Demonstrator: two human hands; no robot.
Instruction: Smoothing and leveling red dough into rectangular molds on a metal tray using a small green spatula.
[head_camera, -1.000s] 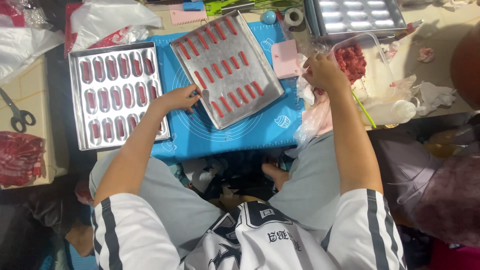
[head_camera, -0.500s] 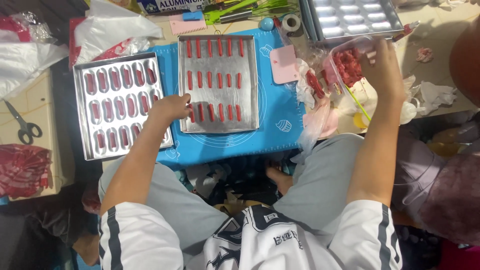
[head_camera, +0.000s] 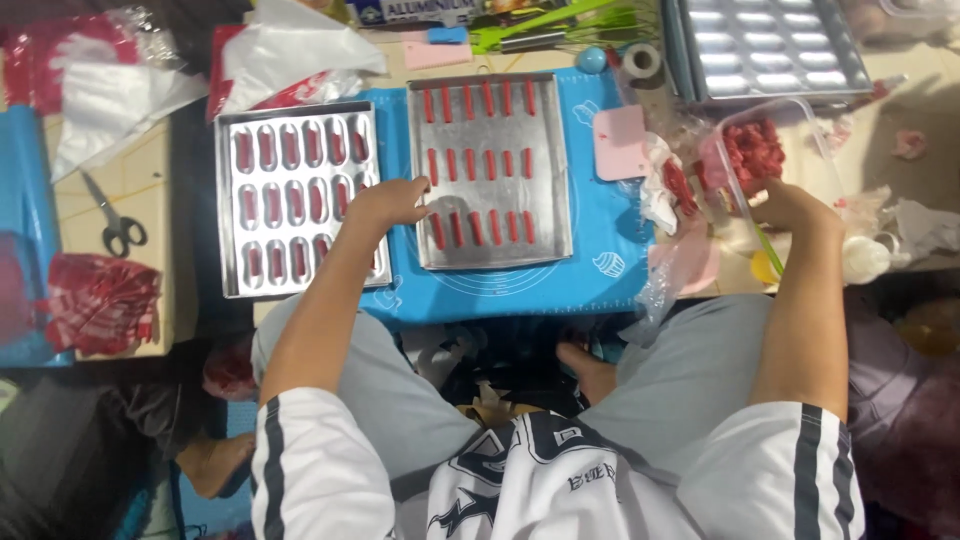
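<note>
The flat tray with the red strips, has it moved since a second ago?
Yes. The flat tray has turned from tilted to square on the blue mat, under the left hand.

A low pale work surface (head_camera: 120, 180) fills the upper part of the view, lit evenly from above, with no window or wall in sight. A blue mat (head_camera: 600, 270) covers its middle. Left of the mat lie scissors (head_camera: 118, 228); beyond them sits crumpled clear plastic (head_camera: 120, 95). Below the mat the floor is dark and cluttered, perhaps with cloth scraps, hard to make out.
</note>
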